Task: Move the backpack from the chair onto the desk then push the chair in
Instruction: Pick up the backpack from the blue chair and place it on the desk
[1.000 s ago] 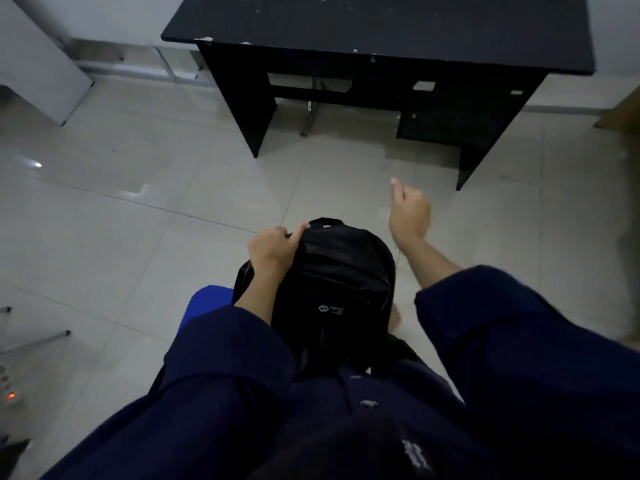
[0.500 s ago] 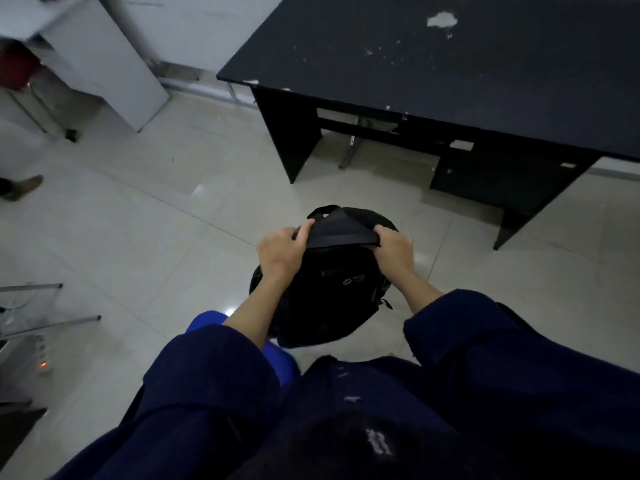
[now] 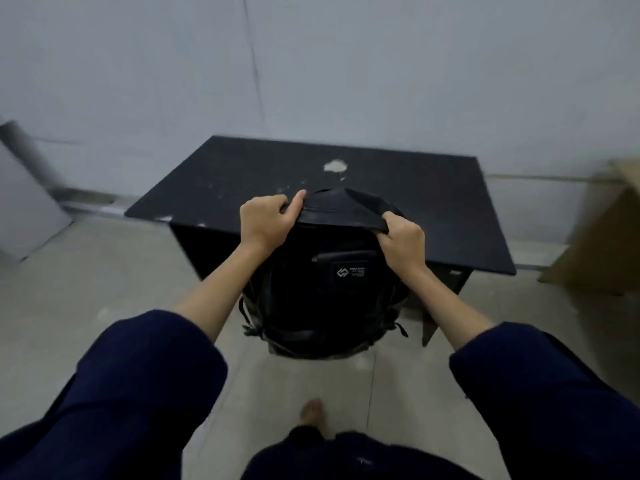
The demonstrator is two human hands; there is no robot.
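A black backpack with a small white logo hangs in the air in front of the black desk. My left hand grips its top edge on the left. My right hand grips the top on the right. The pack's top is level with the desk's front edge and its bottom is well above the floor. The desk top is bare apart from white chipped patches. The chair is out of view.
A grey wall stands right behind the desk. A cardboard box sits on the floor at the right. A pale panel leans at the far left. My bare foot is on the tiled floor below the pack.
I have lifted the backpack off the blue chair and carried it up and forward to the desk. My right hand joined the left on its top. The chair has dropped out of view.
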